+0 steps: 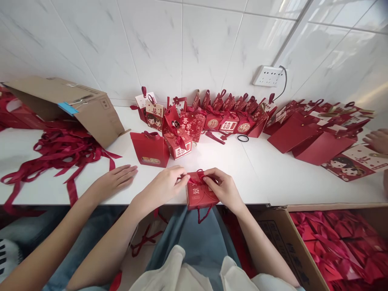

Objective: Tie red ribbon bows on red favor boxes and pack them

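Note:
At the table's front edge lies a red gift box [201, 197] with pale lettering and rope cord handles, part of it jutting over the edge. My left hand [165, 184] pinches the red ribbon [195, 178] on top of the box, at its left side. From the right, my right hand [222, 186] has thumb and forefinger closed on the same ribbon, the other fingers curled by the box's side. The fingertips partly hide the ribbon's knot or loop. Just beyond stand a plain red box with a window [150, 151] and a small ribboned box [178, 145].
A co-worker's hand [119, 180] rests left of mine, near heaped ribbons [66, 151] and a cardboard box [97, 117]. Several red boxes [228, 123] line the wall. Red bags [323, 143] and another person's hand [377, 141] are right. A carton [306, 258] of ribboned boxes stands below.

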Tool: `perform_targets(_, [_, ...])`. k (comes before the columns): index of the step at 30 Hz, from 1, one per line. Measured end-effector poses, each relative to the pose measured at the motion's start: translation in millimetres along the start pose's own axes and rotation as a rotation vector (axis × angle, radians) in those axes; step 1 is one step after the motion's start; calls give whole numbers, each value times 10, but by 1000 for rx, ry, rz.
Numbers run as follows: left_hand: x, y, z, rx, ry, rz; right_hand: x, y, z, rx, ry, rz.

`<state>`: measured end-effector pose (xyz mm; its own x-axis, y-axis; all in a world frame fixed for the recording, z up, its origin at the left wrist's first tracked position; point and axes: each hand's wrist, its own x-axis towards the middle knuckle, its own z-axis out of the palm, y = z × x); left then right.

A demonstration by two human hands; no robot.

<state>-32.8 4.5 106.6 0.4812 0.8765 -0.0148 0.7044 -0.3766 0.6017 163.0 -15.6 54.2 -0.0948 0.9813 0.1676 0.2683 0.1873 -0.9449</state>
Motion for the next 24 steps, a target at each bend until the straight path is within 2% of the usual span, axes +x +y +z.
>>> perform_targets(4, [-56, -29, -15, 50, -51, -43, -17, 41, 55, 107, 82, 32])
perform_targets(9, [-96, 5, -73, 78, -205, 59, -16, 61, 82, 98, 89, 19])
perform_targets(14, [-80, 54, -103, 105, -200, 101, -9, 49, 90, 81, 104, 17])
perform_targets(18, [-41, 119, -147, 267, -212, 81, -16, 43, 97, 55, 101, 21])
perform_targets(21, [0, 161, -177, 357, -168, 216, -20, 34, 97, 33, 91, 25])
perform_targets(24, [61, 191, -192, 328, -140, 366, -21, 8, 88, 6, 83, 14])
